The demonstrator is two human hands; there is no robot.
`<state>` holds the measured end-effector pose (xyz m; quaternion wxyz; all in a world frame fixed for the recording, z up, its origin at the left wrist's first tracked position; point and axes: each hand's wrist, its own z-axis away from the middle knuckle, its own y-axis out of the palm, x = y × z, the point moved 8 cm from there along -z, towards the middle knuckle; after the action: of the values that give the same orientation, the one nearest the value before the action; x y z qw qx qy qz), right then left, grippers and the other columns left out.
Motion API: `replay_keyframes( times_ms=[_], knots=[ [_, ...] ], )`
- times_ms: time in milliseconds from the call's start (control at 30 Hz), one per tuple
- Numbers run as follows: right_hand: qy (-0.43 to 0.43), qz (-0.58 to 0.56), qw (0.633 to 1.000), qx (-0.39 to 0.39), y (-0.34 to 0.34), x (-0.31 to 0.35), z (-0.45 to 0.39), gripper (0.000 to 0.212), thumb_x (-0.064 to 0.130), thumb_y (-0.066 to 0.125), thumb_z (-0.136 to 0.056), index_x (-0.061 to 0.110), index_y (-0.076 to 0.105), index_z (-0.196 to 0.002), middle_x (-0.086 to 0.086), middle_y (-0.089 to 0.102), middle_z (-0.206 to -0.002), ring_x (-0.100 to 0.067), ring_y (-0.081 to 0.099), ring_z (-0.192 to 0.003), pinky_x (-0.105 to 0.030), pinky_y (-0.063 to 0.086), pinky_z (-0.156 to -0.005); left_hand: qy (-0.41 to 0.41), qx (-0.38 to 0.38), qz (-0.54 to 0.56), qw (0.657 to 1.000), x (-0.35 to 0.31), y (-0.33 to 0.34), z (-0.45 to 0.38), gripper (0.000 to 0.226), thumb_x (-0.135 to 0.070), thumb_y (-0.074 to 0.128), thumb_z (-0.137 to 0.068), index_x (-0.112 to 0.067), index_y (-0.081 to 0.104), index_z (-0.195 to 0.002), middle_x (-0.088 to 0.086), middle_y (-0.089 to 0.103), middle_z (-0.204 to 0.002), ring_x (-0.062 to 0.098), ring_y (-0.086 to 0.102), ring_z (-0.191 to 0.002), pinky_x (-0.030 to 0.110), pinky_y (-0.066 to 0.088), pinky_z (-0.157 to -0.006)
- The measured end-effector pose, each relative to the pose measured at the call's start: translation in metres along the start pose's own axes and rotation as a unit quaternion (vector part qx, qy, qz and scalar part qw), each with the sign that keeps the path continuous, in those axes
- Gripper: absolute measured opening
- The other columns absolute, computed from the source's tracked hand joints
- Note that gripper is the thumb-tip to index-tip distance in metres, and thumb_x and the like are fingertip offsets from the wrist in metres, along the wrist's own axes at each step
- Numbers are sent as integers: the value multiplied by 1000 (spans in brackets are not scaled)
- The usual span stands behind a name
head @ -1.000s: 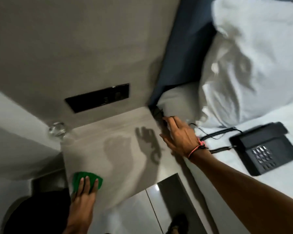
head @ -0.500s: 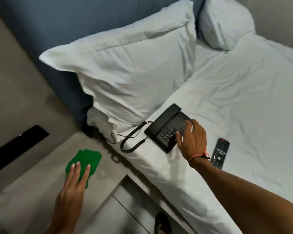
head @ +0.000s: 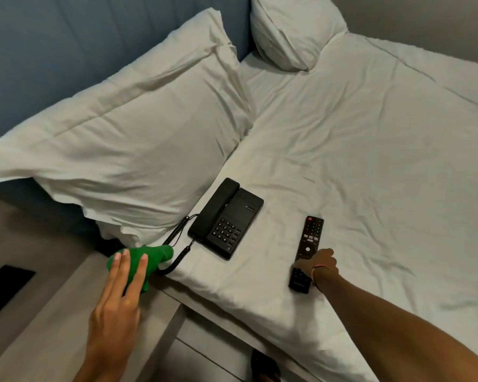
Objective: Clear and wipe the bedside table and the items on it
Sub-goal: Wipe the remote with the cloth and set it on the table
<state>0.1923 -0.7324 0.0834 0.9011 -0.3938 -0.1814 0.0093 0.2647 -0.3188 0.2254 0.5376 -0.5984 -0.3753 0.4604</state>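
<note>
curled over the near end of the remote (head: 307, 250), the right hand (head: 321, 263) looks to be taking hold of it, though the fingers are hidden and a firm clasp can't be confirmed. bed (head: 370, 161) sheet carries the phone (head: 226, 217) and, to its right, the remote, whose long axis runs away from the wrist toward the pillows. bedside table (head: 53, 312) lies at lower left. left hand (head: 116, 307) lies flat, fingers straight, pressing the green cloth (head: 141, 261) at the table's edge beside the coiled cord.
</note>
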Motion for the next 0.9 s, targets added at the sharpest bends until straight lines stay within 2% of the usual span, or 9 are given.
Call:
replay_keyframes(
  times_ms=[167, 267, 433, 533, 600, 667, 733, 800, 900],
  knots=[
    [-20, -10, 1000, 12, 6, 2, -7, 81, 26, 88, -67, 2, 37, -123, -22, 54, -124, -40, 58, -111, -39, 44, -76, 39, -38, 8, 998, -26, -20, -18, 93, 35, 65, -57, 0, 48, -142, 24, 40, -153, 45, 39, -139, 54, 55, -86],
    [-30, 0, 1000, 4, 3, 1, -11, 86, 34, 90, -64, 4, 36, -124, -20, 54, -123, -40, 58, -112, -40, 46, -79, 49, -55, 10, 997, -41, -25, -26, 92, 34, 64, -59, 1, 47, -143, 26, 39, -153, 45, 38, -140, 56, 51, -94],
    [-42, 16, 999, -13, 5, 8, -12, 79, 29, 81, -74, 3, 30, -129, -21, 53, -125, -43, 57, -113, -42, 46, -84, 54, -62, 7, 997, -61, -27, -34, 91, 34, 66, -59, 1, 48, -142, 27, 40, -152, 44, 41, -139, 54, 47, -96],
    [-45, -74, 996, -6, 2, 15, -9, 63, 28, 70, -84, 3, 35, -130, -24, 54, -125, -41, 56, -107, -38, 40, -78, 54, -60, 19, 997, -62, -31, -34, 89, 33, 68, -61, 2, 48, -142, 27, 41, -151, 44, 42, -138, 53, 51, -94],
    [-54, -154, 986, 21, -2, 26, -3, 51, 30, 64, -88, 6, 44, -129, -21, 59, -118, -33, 55, -89, -34, 40, -73, 48, -62, 22, 997, -58, -36, -31, 90, 33, 68, -61, 1, 48, -142, 26, 40, -152, 44, 42, -138, 51, 49, -94],
    [-58, -225, 969, 82, 0, 41, 6, 43, 38, 61, -91, 7, 55, -120, -14, 62, -93, -25, 50, -68, -32, 41, -60, 42, -64, 27, 997, -52, -43, -29, 89, 32, 68, -63, 0, 47, -143, 26, 39, -152, 44, 41, -139, 50, 50, -94],
    [-49, -288, 935, 199, 14, 57, 22, 49, 52, 57, -93, 5, 58, -108, -9, 55, -76, -22, 46, -56, -31, 42, -52, 39, -74, 37, 996, -45, -52, -25, 86, 32, 66, -65, 0, 48, -143, 26, 40, -152, 43, 42, -138, 51, 56, -89],
    [-45, -305, 894, 327, 35, 77, 49, 53, 59, 52, -93, 7, 56, -106, -8, 54, -73, -20, 47, -53, -30, 43, -51, 29, -89, 46, 995, -30, -65, -17, 87, 33, 65, -64, -1, 48, -143, 25, 40, -152, 43, 43, -137, 49, 58, -87],
    [-48, -300, 840, 450, 67, 103, 89, 56, 60, 52, -93, 6, 57, -107, -10, 60, -77, -19, 49, -56, -28, 44, -49, 15, -121, 48, 991, -5, -82, -4, 92, 35, 61, -62, -3, 46, -145, 23, 39, -154, 40, 40, -140, 42, 51, -94]
  ],
)
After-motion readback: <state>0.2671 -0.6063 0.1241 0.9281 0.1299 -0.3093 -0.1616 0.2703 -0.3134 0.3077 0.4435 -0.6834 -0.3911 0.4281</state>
